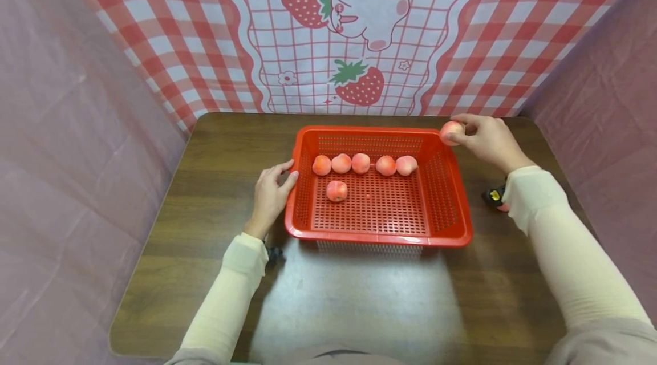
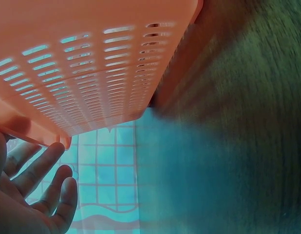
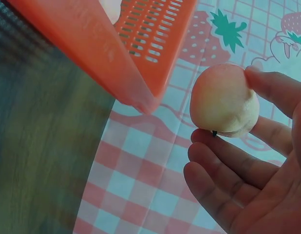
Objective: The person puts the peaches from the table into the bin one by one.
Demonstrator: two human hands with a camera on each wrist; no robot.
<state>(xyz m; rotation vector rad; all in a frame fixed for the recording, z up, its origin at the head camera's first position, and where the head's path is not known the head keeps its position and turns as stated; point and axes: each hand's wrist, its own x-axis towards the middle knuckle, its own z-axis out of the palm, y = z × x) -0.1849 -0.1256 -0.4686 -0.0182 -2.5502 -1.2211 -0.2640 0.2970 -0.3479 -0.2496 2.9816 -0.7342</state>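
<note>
In the head view, a red plastic basket point(image 1: 380, 238) with slotted walls sits on the table. My left hand point(image 1: 271, 197) touches its left rim with fingers loosely extended; the left wrist view shows those fingers point(image 2: 41, 168) beside the rim's underside. Several small pink peaches lie inside, most in a row along the back, including one peach point(image 1: 361, 163) near the middle. A single peach point(image 1: 336, 191) lies in front of that row. Beyond the basket's back right corner, my right hand point(image 1: 487, 140) pinches another peach point(image 3: 221, 100) between thumb and fingers.
The brown wooden table point(image 1: 205, 228) has a shiny light patch at the front. A red-and-white checked cloth point(image 1: 328, 74) with strawberry prints hangs behind it. Pink fabric point(image 1: 77, 182) walls in both sides.
</note>
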